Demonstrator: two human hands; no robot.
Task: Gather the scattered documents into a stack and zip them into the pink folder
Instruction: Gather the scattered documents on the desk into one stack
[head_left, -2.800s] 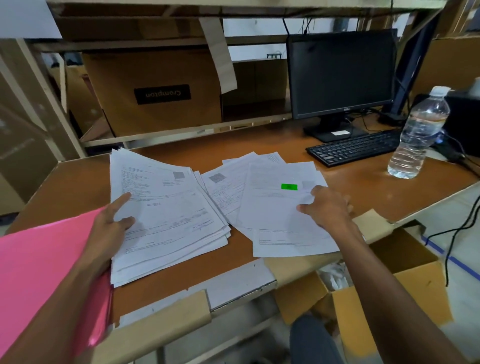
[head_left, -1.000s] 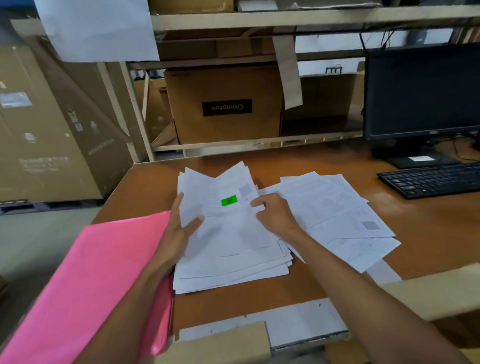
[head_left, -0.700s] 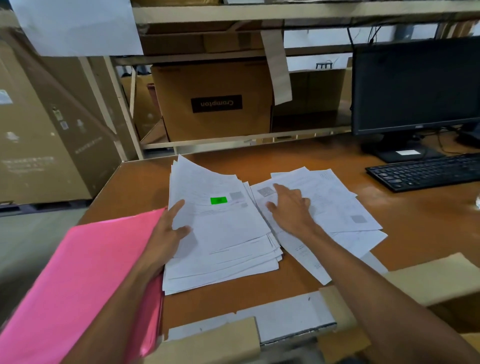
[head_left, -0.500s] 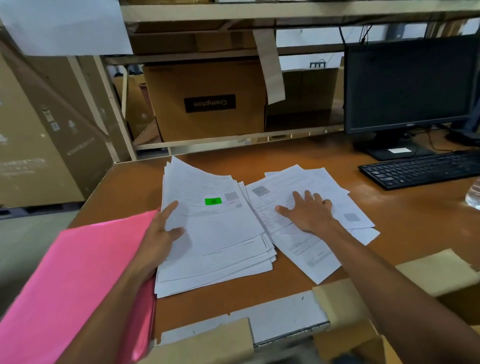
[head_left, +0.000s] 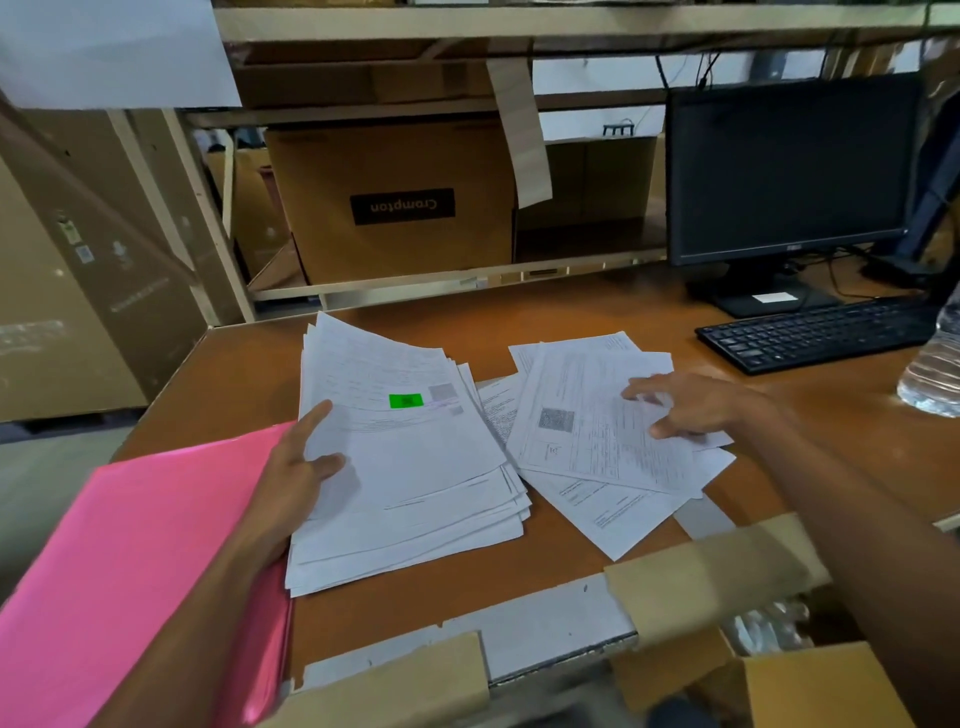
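Right hand (head_left: 691, 405): was flat on the loose papers (head_left: 597, 441); now lifted, fingers open.
Left hand (head_left: 296, 478): open, pressing stack (head_left: 415, 467).
Pink folder (head_left: 130, 561): contents not visible.

Warehouse office: cartons (head_left: 400, 202), monitor (head_left: 789, 166)

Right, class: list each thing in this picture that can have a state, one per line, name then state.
Stack: piled but ragged, green label on top.
Loose sheets: fanned out, not yet stacked.
Pink folder: flat, left of the stack; zip not visible.
Left hand: flat on the stack's edge.
Right hand: fingers spread on the loose sheets.
Monitor: off.
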